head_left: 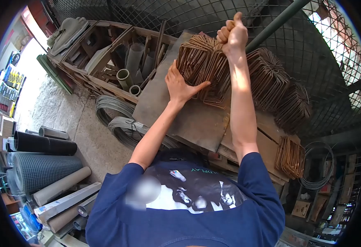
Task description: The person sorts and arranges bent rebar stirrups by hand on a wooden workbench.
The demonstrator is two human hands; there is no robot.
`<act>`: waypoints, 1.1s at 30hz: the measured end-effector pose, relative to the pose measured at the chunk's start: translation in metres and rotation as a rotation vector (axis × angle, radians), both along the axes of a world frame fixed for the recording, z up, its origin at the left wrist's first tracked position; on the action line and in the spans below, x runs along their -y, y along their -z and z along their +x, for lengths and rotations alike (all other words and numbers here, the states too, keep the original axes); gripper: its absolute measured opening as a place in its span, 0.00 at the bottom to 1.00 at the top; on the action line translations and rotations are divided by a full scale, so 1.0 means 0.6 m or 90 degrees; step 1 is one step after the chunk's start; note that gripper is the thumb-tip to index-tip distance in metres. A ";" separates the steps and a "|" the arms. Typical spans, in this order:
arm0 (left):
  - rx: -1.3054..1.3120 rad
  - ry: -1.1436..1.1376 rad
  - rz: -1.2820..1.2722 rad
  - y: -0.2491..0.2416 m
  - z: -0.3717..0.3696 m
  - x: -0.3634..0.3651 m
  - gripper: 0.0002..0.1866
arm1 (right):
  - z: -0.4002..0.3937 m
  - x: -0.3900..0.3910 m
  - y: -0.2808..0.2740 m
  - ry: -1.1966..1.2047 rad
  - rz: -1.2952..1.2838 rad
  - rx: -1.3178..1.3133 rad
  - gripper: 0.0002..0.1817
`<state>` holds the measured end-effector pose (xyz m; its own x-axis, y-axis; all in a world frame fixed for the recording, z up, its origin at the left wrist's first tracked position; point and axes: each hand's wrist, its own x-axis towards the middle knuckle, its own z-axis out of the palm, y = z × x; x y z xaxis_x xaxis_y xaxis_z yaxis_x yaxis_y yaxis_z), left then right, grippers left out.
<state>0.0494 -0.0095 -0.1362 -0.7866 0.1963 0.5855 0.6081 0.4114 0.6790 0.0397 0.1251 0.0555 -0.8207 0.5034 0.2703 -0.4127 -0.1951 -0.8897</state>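
A stack of bent rusty steel stirrups (203, 66), rectangular rebar loops, stands on a worn board-topped table (197, 127). Along the stack's left side, my left hand (180, 85) is open, its thumb spread out across the front of the loops. My right hand (234, 36) is raised beyond the stack's right side, fingers curled into a fist and thumb pointing up. Nothing shows inside that fist. To the right of my right forearm lie more bundles of stirrups (267, 78), side by side.
Wire mesh (164, 12) and a green pipe (277, 24) border the far side. Wooden bins (98, 78) with tube offcuts adjoin the table's left. Wire coils (114, 111) lie on the floor below, and mesh rolls (48, 168) sit at lower left. Another rusty stirrup bundle (289, 156) is at right.
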 end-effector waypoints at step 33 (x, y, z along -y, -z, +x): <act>0.085 0.779 -0.100 -0.177 -0.159 -0.125 0.09 | 0.123 -0.030 0.053 0.342 0.539 0.106 0.38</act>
<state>-0.0459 0.0653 -0.0298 -0.0884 0.9036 0.4191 0.5790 -0.2957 0.7598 0.1137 0.1431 0.0239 -0.6021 0.5128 0.6120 -0.1180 0.7010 -0.7034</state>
